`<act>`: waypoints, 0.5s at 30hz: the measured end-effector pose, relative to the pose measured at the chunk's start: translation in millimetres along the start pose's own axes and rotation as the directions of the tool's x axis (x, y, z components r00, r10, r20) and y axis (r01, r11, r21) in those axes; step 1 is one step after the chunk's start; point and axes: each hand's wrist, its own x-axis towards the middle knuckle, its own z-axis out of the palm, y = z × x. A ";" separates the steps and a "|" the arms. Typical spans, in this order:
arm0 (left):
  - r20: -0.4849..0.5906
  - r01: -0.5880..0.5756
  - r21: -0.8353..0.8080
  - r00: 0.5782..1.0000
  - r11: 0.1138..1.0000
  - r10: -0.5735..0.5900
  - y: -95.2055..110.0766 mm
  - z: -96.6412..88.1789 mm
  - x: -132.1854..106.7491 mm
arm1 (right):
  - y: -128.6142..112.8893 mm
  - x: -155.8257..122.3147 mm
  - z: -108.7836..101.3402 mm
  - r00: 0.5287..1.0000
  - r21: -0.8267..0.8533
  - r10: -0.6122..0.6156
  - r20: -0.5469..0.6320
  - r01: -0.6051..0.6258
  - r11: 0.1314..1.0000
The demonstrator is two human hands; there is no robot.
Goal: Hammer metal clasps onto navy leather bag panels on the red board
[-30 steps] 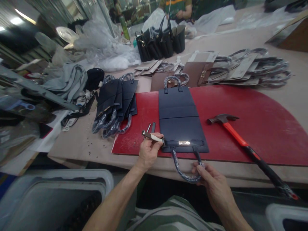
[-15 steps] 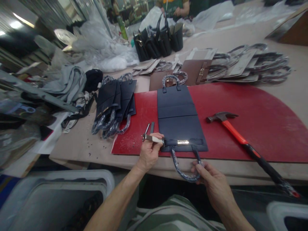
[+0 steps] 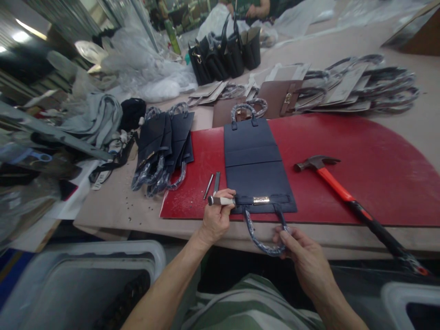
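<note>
A dark navy bag panel (image 3: 254,153) lies flat, with a gold metal plate (image 3: 261,200) on a strap along its near edge. My left hand (image 3: 217,220) is closed around a short tool (image 3: 222,200) with a pale and brown shaft and a metal end. The tool's other end is at the strap's left end; whether it touches is hard to see. My right hand (image 3: 302,245) pinches the plastic-wrapped handle (image 3: 256,240), which hangs over the table edge. Left of the panel, a thin metal rod (image 3: 208,187) and a flat metal piece (image 3: 217,182) lie on the red board (image 3: 343,183).
A hammer (image 3: 333,183) with a red and black grip lies on the right. Stacked navy panels (image 3: 161,142) are on the left, brown panels (image 3: 288,94) and black bags (image 3: 223,55) behind. Below the table is a plastic bin (image 3: 103,250). Another person's hand (image 3: 252,10) shows at the far side.
The tool in my left hand has turned slightly, and its metal end has moved clear of the thin rod. My right hand still holds the handle in much the same place.
</note>
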 end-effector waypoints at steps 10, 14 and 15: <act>-0.061 -0.023 0.007 0.998 1.000 0.023 -1.4 2.4 -5.8 | 1.1 -0.9 -1.9 1.000 -0.004 -0.003 0.022 0.004 1.000; -0.039 -0.025 -0.005 0.999 1.000 0.024 -1.9 2.1 -5.4 | 4.1 -0.4 -3.9 0.999 -0.017 -0.019 0.041 0.019 1.000; -0.028 -0.025 -0.003 0.999 1.000 0.025 -2.4 1.8 -4.5 | 4.6 -0.3 -4.4 0.999 -0.020 -0.024 0.045 0.025 0.999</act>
